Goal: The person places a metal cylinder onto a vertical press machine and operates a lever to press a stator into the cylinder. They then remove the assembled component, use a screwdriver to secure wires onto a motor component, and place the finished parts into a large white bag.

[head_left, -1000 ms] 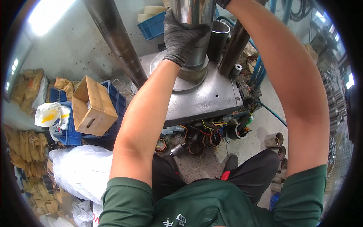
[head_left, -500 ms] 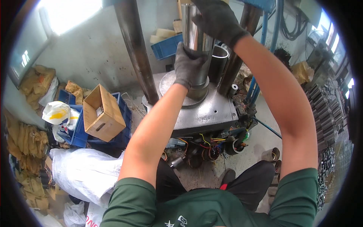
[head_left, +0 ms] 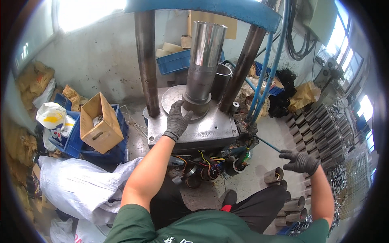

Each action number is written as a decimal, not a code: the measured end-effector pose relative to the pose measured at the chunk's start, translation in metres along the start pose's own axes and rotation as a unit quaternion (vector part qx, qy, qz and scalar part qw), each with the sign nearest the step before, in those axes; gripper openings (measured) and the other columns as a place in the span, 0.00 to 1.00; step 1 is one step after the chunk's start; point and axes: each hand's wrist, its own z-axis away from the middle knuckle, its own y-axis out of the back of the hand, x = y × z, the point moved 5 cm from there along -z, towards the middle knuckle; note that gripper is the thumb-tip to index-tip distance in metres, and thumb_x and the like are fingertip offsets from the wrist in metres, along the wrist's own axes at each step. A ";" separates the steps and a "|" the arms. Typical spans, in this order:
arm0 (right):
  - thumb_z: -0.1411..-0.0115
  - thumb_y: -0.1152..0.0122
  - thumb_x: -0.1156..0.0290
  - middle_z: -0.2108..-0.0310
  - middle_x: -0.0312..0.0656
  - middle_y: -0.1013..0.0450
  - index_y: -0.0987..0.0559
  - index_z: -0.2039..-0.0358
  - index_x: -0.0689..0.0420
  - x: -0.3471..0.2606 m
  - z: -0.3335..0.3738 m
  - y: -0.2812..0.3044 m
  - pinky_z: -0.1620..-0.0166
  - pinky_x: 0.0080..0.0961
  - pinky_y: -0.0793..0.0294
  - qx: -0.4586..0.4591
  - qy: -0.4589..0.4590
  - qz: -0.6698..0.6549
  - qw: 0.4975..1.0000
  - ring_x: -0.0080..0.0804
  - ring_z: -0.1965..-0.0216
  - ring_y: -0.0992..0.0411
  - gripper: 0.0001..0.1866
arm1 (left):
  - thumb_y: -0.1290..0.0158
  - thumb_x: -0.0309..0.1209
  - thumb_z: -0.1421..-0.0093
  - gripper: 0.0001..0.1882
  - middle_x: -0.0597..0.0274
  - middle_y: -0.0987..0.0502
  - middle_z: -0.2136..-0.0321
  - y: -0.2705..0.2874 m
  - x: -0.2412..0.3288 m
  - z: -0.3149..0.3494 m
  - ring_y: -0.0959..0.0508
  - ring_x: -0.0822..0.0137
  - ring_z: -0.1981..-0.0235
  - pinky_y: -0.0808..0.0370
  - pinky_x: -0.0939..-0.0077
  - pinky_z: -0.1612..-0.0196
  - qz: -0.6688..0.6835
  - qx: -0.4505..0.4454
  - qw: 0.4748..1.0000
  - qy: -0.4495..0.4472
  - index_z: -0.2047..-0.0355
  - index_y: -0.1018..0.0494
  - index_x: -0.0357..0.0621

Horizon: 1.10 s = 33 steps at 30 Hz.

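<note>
Grey metal is used for the flat press table (head_left: pixel 198 131), and its front edge is turned toward the person's legs (head_left: pixel 257 203). Some bare top is left between that edge and the round plate (head_left: pixel 170 101), and one small hole (head_left: pixel 216 127) is seen there. The space over the table is shut in at the sides by a thick left post (head_left: pixel 147 60) and a thick right post (head_left: pixel 243 67). More room is left beside the tall tube (head_left: pixel 204 52) on its left than on its right, where a shorter dark tube (head_left: pixel 221 84) is tucked close behind. A gap is seen between the top of the tall tube and the blue beam (head_left: pixel 202 5). Open floor (head_left: pixel 259 160) is found to the right of the table, with short metal tubes (head_left: pixel 272 175) set near the right leg.

The tall tube is stood upright on a ring-shaped base (head_left: pixel 199 110), over the round plate. Its top half is shiny like a mirror (its round mouth is left open), and its lower half is dull grey. A rim is seen near its foot.

The left hand (head_left: pixel 178 120), in a dark glove (head_left: pixel 175 128), is held open by the base, with the thumb and fingers spread; whether anything is touched cannot be told. The right hand (head_left: pixel 300 162), gloved the same way, is held out over the floor, well apart from the tall tube, with its fingers loose and apart.
</note>
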 end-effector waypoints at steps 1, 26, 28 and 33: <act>0.41 0.30 0.56 0.40 0.45 0.26 0.25 0.38 0.54 -0.009 0.000 -0.012 0.43 0.36 0.23 -0.005 -0.040 -0.117 0.992 0.44 0.46 0.24 0.32 | 0.35 0.39 0.42 0.38 0.43 0.34 0.37 -0.002 -0.008 0.000 0.32 0.47 0.35 0.34 0.59 0.33 -0.005 -0.007 1.000 0.005 0.35 0.36 0.39; 0.46 0.44 0.74 0.73 0.46 0.21 0.18 0.66 0.64 -0.008 0.034 -0.103 0.61 0.30 0.22 0.102 -0.151 -0.201 0.963 0.31 0.69 0.22 0.11 | 0.34 0.31 0.46 0.42 0.51 0.37 0.32 -0.025 0.012 -0.013 0.31 0.48 0.35 0.33 0.60 0.31 -0.017 -0.038 0.999 -0.004 0.32 0.38 0.40; 0.46 0.43 0.74 0.72 0.47 0.20 0.17 0.65 0.64 -0.007 0.033 -0.102 0.60 0.31 0.22 0.091 -0.158 -0.220 0.958 0.34 0.68 0.21 0.11 | 0.34 0.33 0.46 0.42 0.51 0.37 0.33 -0.022 0.012 -0.014 0.31 0.48 0.36 0.32 0.59 0.31 -0.023 -0.039 0.999 -0.013 0.32 0.37 0.41; 0.45 0.42 0.75 0.71 0.48 0.20 0.17 0.64 0.64 -0.003 0.031 -0.105 0.59 0.31 0.22 0.086 -0.151 -0.206 0.963 0.36 0.68 0.21 0.11 | 0.34 0.33 0.46 0.41 0.52 0.37 0.32 -0.018 0.011 -0.015 0.31 0.48 0.36 0.33 0.59 0.31 -0.017 -0.050 0.999 -0.008 0.33 0.37 0.42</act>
